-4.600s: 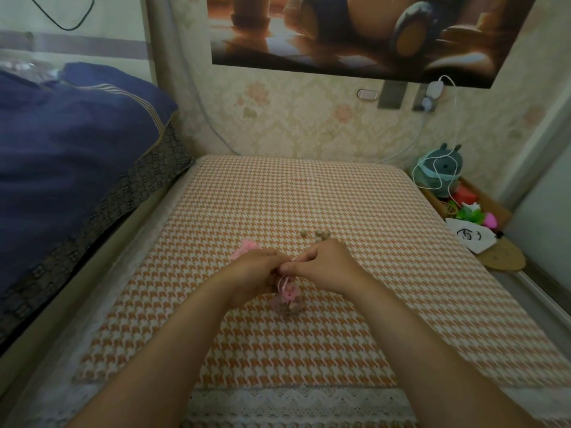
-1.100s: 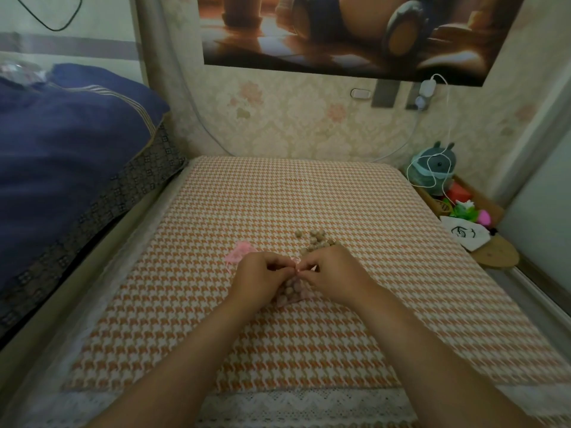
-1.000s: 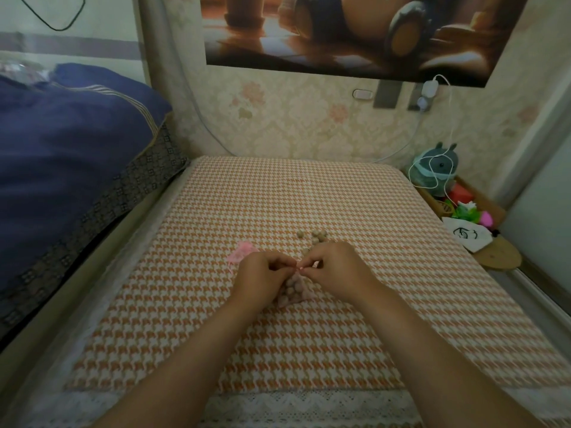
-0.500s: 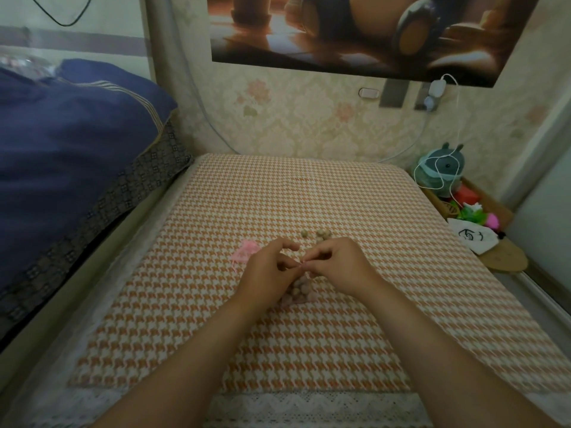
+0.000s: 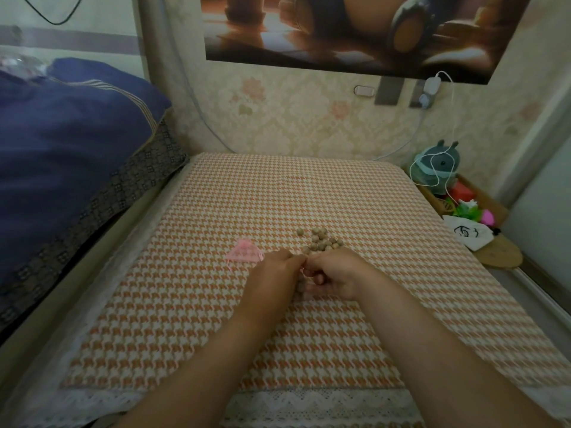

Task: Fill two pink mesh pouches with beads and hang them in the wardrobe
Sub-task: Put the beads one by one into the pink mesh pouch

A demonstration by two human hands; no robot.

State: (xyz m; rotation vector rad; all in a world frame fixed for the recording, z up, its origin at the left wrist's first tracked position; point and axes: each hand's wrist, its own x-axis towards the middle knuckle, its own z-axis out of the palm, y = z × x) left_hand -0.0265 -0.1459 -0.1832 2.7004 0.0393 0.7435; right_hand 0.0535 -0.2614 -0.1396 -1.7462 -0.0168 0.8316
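Blue quilt (image 5: pixel 68 156), soft and bulky with a striped trim, heaped on the bed at far left. Worktop (image 5: pixel 216 319) covered in a woven houndstooth cloth, orange on cream, with a white lace border (image 5: pixel 309 403) along the near edge. Glossy poster (image 5: pixel 340 29) on the floral wallpaper behind. At right, a low wooden shelf carries a round teal toy (image 5: pixel 437 168) looped with a thin white cable, and a white cloth bag (image 5: pixel 468 234) with a drawn face. Both forearms are bare and reach in from the near edge. Left hand (image 5: pixel 273 273) and right hand (image 5: pixel 335 273) meet at the middle of the cloth, knuckles up and fingers curled. Each grip is narrow: thumb and fingertips pinch the mouth of the filled pouch (image 5: pixel 300 287), which sits on the cloth between the two hands. It is mostly hidden; only a lumpy strip of pink mesh with round beads inside shows. Whether a drawstring is in the pinch is too small to tell. Flat pouch (image 5: pixel 244 254), pink see-through mesh, roughly trapezoid, lies limp on the cloth just left of and beyond the left hand, apart from it. Loose beads (image 5: pixel 321 240), small matte tan balls, lie in a tight cluster just beyond the right hand's knuckles, with one bead slightly off to the left.
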